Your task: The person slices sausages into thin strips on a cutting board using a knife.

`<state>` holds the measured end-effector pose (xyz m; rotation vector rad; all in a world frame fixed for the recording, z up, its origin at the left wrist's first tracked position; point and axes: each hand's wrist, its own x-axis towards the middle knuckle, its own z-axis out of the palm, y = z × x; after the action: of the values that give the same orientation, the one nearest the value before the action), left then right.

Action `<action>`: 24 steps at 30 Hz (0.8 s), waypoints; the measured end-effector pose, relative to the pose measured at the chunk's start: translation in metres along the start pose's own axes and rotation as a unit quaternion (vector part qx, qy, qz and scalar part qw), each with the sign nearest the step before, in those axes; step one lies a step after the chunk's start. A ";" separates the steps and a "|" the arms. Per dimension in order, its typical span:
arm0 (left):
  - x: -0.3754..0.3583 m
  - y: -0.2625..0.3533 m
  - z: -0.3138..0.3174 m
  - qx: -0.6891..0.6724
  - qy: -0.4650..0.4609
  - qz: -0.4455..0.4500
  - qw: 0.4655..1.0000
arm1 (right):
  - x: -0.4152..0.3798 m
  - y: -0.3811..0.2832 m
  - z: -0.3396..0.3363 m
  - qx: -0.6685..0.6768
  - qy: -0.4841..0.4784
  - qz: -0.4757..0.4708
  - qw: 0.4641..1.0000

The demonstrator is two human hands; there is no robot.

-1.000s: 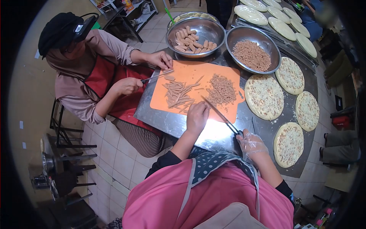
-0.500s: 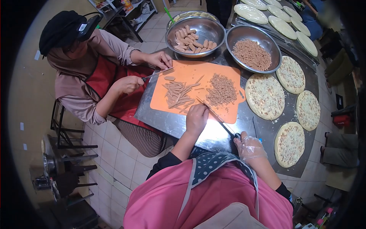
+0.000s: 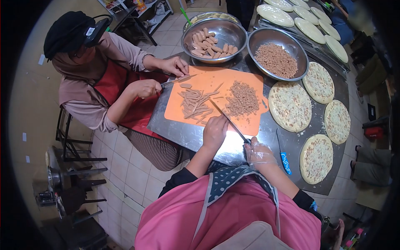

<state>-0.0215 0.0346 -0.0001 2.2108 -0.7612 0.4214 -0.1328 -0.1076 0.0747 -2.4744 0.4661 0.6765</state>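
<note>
My right hand (image 3: pixel 260 155), in a clear plastic glove, is closed around the handle of a knife (image 3: pixel 234 123). Its blade slants over the front edge of the orange cutting board (image 3: pixel 174 109), tip pointing up and left. My left hand (image 3: pixel 215 132) is bare and curled right beside the blade at the board's edge; what its fingers pinch, if anything, is hidden. On the board lie thin sausage strips (image 3: pixel 193 103) at left and a heap of diced sausage (image 3: pixel 242 99) at right.
Opposite left, a co-worker's hands (image 3: pixel 175 66) work with another knife (image 3: pixel 180 80). Behind the board stand steel bowls of whole sausages (image 3: pixel 208 45) and diced sausage (image 3: pixel 277 60). Topped pizza bases (image 3: pixel 289 106) lie at right, near a blue-handled knife (image 3: pixel 285 162).
My right hand has moved left and forward, and the knife tip has slid further over the board. The blue handle now shows fully. The co-worker's knife has shifted slightly.
</note>
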 end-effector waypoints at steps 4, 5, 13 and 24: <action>-0.004 0.004 -0.004 0.028 -0.009 0.019 0.999 | 0.004 -0.002 -0.001 0.008 -0.005 0.008 1.000; -0.005 0.004 -0.005 0.033 -0.009 0.024 0.999 | 0.004 -0.001 0.000 0.011 -0.008 0.010 1.000; -0.002 -0.005 0.003 0.033 -0.017 0.024 0.999 | 0.006 0.013 -0.013 0.034 0.019 -0.006 0.999; 0.011 0.004 0.000 0.013 -0.054 -0.053 0.997 | -0.021 0.008 -0.024 0.004 0.038 -0.039 0.999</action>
<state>-0.0157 0.0279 0.0080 2.3007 -0.6956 0.2621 -0.1448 -0.1240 0.1003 -2.5025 0.3979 0.5510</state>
